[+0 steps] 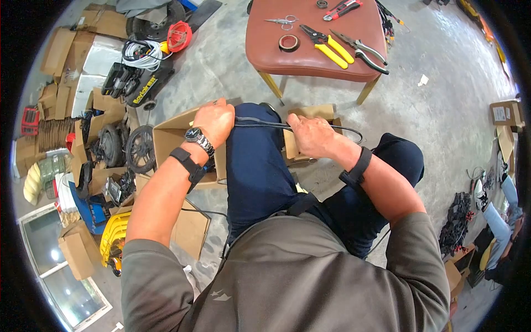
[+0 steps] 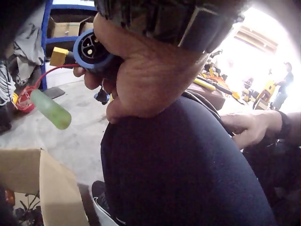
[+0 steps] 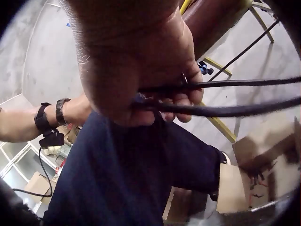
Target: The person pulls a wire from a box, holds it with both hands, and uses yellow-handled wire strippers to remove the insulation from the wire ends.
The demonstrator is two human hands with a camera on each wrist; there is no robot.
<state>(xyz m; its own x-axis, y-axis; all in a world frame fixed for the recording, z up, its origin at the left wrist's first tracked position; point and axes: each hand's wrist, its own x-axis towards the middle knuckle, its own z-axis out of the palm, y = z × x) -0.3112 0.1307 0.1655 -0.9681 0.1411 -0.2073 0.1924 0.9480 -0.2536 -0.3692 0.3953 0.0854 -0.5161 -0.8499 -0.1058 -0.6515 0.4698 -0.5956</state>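
Note:
Above the thigh, the left hand (image 1: 214,123) grips a bundle of cable ends. In the left wrist view, a round black plug with a blue rim (image 2: 92,51) and pins shows in its fingers. A yellow connector (image 2: 59,56) sticks out beside it. A thin red wire runs to a pale green translucent tube (image 2: 51,109) that hangs there. Two black cables (image 1: 259,122) stretch across the thigh to the right hand (image 1: 312,135). Its fingers curl round them, and beyond this hand the cables (image 3: 244,84) bend into a loop.
A brown padded stool (image 1: 265,50) ahead bears yellow-handled wire strippers (image 1: 332,51), pliers (image 1: 362,48), scissors (image 1: 285,21) and a tape roll (image 1: 289,43). Open cardboard boxes (image 1: 171,133) flank the leg. Wheels and boxes crowd the left floor. Another person sits far right.

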